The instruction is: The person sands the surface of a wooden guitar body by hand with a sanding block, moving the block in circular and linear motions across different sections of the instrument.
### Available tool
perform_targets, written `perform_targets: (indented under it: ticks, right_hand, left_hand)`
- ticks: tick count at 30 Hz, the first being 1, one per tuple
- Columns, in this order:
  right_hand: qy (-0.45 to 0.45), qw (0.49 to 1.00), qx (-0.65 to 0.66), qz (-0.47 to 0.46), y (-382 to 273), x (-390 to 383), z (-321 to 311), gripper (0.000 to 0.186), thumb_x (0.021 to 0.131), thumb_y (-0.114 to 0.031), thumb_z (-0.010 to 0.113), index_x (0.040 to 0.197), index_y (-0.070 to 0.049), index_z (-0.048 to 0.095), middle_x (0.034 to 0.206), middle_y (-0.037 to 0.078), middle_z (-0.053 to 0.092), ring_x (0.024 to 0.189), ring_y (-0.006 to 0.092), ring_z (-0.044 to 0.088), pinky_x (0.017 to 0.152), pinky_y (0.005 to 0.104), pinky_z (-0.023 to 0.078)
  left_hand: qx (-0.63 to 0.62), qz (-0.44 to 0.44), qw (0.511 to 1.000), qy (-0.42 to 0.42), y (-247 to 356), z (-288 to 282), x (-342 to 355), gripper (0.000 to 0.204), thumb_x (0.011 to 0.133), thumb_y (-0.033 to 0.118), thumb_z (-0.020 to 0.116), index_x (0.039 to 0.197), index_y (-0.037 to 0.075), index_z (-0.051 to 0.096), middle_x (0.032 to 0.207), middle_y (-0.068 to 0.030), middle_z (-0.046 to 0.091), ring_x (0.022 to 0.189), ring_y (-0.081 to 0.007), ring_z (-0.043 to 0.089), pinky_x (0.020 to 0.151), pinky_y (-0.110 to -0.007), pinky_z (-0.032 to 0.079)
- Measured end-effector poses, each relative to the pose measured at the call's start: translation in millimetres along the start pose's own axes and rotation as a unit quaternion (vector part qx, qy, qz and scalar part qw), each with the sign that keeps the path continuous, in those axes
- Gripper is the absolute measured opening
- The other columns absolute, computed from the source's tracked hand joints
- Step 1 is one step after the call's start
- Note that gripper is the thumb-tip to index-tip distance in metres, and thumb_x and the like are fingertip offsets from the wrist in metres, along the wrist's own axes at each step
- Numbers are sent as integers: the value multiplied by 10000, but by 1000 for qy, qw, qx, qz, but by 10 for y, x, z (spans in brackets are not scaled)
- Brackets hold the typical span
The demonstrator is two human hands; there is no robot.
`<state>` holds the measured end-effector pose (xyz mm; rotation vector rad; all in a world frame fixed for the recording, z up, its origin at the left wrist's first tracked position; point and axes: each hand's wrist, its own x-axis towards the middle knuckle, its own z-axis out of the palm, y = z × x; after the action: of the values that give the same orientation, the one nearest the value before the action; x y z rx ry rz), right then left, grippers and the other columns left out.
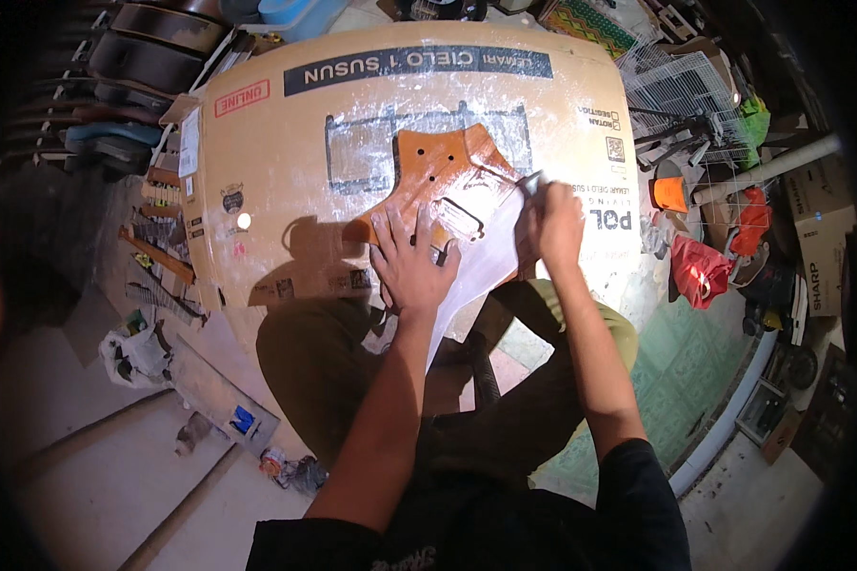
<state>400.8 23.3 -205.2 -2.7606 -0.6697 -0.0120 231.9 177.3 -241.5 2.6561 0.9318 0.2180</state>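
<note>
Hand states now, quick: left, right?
Left hand: open, fingers spread, resting on the orange-brown guitar body.
Right hand: closed on a small greyish object at the body's edge; exact kind can't be told.

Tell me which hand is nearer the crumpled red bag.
Right. The right hand is left of the red bag, at the right edge of the wooden piece; the left hand is farther left, spread on that piece.

Under uneven light, green patterned floor tiles spread at right — pale, dark-lined flooring at lower left.
</note>
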Motion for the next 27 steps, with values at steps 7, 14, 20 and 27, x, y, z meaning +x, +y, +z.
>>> perform_targets:
  ticks: [7,14,20,27]
  right_hand:
    - [-9,994,51,-99,-424,-457,35,345,841,-111,723,1157,-52,597,1116,209,586,982,430,575,848,536,480]
    - [15,1000,0,16,-200,-274,146,275,852,-75,657,1122,-45,615,1123,198,595,979,430,573,860,549,459]
    - [-8,1000,-15,-7,-50,-49,40,271,902,-130,667,1151,-62,583,1135,200,591,996,417,576,856,528,470]
    - [-5,994,29,-102,-430,-451,69,280,879,-71,628,1156,-49,597,1169,198,598,1035,426,571,870,543,483]
  left_hand:
    - [12,-19,999,-26,-55,-77,4,747,872,537,640,1535,223,497,1677,-208,248,1551,-433,181,1159,-639,264]
    - [3,-10,1000,-19,-1,-17,1,760,868,540,642,1542,224,490,1682,-203,240,1552,-432,177,1158,-644,259]
    - [-1,-8,1000,-18,-3,-25,27,767,862,538,651,1544,228,487,1685,-199,236,1551,-434,178,1158,-648,259]
    - [11,-18,1000,-20,-80,-41,-6,771,863,545,653,1548,235,480,1683,-198,239,1553,-427,181,1154,-650,266]
